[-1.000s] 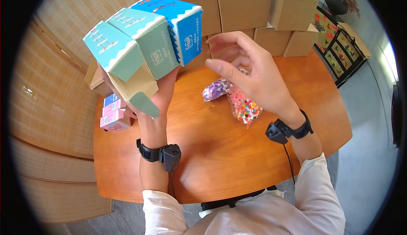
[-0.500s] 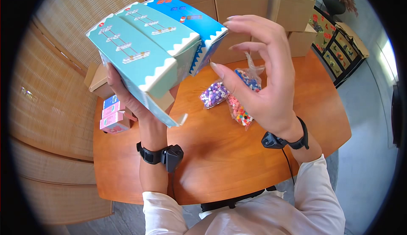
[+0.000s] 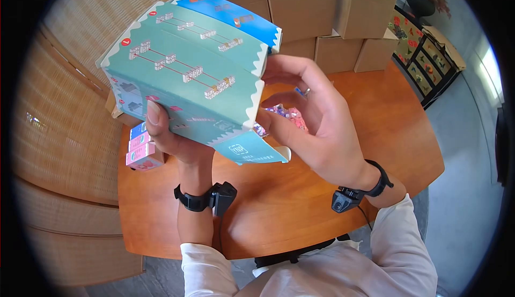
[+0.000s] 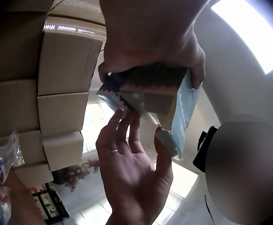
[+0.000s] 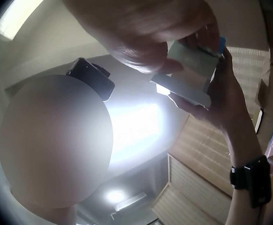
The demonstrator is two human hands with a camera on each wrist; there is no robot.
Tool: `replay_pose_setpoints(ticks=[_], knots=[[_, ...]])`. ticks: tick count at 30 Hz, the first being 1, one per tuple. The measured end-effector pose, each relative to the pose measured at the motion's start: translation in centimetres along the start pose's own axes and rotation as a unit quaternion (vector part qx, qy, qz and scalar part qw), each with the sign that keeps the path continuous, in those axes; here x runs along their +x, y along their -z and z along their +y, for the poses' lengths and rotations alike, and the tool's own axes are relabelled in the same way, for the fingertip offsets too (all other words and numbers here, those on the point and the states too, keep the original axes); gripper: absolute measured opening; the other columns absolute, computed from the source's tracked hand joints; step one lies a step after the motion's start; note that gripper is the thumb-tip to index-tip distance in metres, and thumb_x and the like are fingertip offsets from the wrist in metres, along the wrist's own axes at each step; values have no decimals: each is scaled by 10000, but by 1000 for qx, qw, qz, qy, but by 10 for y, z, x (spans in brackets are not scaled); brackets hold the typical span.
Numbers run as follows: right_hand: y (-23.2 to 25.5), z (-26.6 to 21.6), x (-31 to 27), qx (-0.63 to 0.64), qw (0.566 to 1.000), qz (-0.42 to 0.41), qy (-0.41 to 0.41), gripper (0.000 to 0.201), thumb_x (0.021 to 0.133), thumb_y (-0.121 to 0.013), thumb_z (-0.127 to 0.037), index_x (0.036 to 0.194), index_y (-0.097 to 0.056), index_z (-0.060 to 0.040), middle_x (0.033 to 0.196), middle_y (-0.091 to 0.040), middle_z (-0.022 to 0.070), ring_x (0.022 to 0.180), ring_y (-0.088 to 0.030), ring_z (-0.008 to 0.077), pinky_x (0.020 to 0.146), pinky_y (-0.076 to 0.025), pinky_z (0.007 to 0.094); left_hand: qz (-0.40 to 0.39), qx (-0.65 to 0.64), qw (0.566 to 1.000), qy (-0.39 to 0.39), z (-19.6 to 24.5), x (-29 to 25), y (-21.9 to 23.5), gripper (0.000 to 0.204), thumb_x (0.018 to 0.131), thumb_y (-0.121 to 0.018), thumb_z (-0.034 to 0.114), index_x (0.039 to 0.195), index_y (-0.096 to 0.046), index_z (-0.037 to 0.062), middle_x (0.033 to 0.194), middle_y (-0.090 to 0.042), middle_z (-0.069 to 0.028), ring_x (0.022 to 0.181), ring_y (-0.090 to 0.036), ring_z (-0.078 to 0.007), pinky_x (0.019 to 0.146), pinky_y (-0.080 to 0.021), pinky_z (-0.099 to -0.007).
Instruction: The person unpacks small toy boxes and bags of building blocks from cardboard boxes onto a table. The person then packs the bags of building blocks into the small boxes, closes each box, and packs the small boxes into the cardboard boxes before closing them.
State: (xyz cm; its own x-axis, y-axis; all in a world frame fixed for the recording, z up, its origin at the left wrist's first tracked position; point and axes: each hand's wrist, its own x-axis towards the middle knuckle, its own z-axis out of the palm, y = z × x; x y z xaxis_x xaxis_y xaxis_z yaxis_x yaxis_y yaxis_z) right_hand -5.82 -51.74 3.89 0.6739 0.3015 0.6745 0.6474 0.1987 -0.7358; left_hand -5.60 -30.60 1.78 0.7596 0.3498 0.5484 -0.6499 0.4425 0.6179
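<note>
Teal cartons (image 3: 188, 66) and blue carton (image 3: 236, 18), thin card, held together above wooden table (image 3: 386, 120).
Left hand (image 3: 185, 147) grips the stack, thumb on printed side; right hand (image 3: 322, 131) spread wide at the ends, fingers slightly bent. Likely light, semi-stiff, crushable; best held by side walls. Smooth, boxy, scalloped print; loose flap (image 3: 255, 149) probably bends easily.

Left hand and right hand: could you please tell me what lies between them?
Two teal cartons lie between the left hand and the right hand, as the head view shows.
</note>
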Motion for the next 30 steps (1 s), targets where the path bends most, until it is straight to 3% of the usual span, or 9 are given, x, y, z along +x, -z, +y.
replay_pose_setpoints(ticks=[3, 6, 9, 12, 19, 22, 24, 28, 30], knots=[[2, -9, 0, 173, 976, 2, -134, 449, 964, -646, -22, 1359, -433, -7, 1301, -563, 155, 1153, -618, 196, 884, -569, 310, 7, -6, 1000, 1, 0, -2, -2, 679, 944, -602, 529, 1378, -521, 14, 1278, -610, -112, 1162, -616, -234, 976, -522, -399], [6, -14, 1, 162, 975, -13, -153, 396, 978, -647, -72, 1306, -429, -33, 1295, -563, 162, 1122, -625, 172, 864, -571, 297, 14, 10, 1000, 6, 3, -5, -4, 656, 946, -595, 514, 1365, -528, 14, 1263, -616, -108, 1156, -618, -227, 981, -520, -395], [0, -1, 1, 221, 969, 15, -109, 351, 964, -700, -59, 1216, -457, -29, 1180, -573, 72, 1153, -625, 183, 993, -522, 349, 27, 13, 1000, -5, 3, -2, -7, 641, 946, -589, 503, 1363, -530, 20, 1268, -614, -107, 1157, -617, -218, 986, -517, -385], [4, -7, 1, 184, 973, -3, -138, 350, 981, -646, -113, 1259, -446, -44, 1258, -583, 121, 1112, -604, 144, 854, -537, 267, 30, 11, 999, -2, 5, -4, -8, 629, 947, -581, 494, 1365, -528, 27, 1272, -610, -106, 1157, -614, -213, 979, -519, -380], [3, -4, 3, 209, 971, 15, -113, 253, 1019, -666, -181, 1143, -508, -28, 1093, -596, 44, 1120, -623, 150, 960, -519, 314, 22, 33, 999, -6, 8, -5, -10, 596, 952, -575, 485, 1347, -537, 40, 1264, -605, -94, 1155, -601, -208, 981, -507, -373], [3, -6, 7, 244, 966, 30, -81, 308, 1070, -589, -326, 1118, -554, -24, 1043, -629, 54, 1073, -634, 141, 913, -511, 292, 27, 45, 999, -6, 8, -6, -12, 587, 951, -582, 483, 1335, -541, 41, 1250, -604, -89, 1152, -597, -209, 982, -503, -372], [5, -6, 6, 176, 976, 16, -127, 412, 1120, -403, -384, 1137, -551, 0, 1091, -595, 86, 1034, -578, 163, 986, -455, 334, 29, 53, 998, -5, 8, -7, -14, 581, 950, -587, 482, 1326, -544, 42, 1242, -604, -86, 1150, -595, -210, 983, -500, -371], [2, -3, 7, 170, 980, 13, -107, 436, 1140, -365, -354, 1157, -580, 25, 1062, -604, 81, 1034, -578, 158, 975, -454, 322, 34, 66, 997, -2, 10, -7, -17, 572, 949, -595, 481, 1314, -548, 44, 1229, -603, -81, 1147, -591, -211, 985, -495, -370], [8, -7, 5, 195, 963, -26, -185, 482, 1146, -355, -357, 1163, -612, 50, 1061, -613, 78, 1021, -584, 158, 948, -466, 318, 59, 48, 997, -12, 11, -3, -24, 585, 946, -600, 489, 1314, -549, 37, 1225, -604, -84, 1138, -595, -213, 971, -501, -370]])
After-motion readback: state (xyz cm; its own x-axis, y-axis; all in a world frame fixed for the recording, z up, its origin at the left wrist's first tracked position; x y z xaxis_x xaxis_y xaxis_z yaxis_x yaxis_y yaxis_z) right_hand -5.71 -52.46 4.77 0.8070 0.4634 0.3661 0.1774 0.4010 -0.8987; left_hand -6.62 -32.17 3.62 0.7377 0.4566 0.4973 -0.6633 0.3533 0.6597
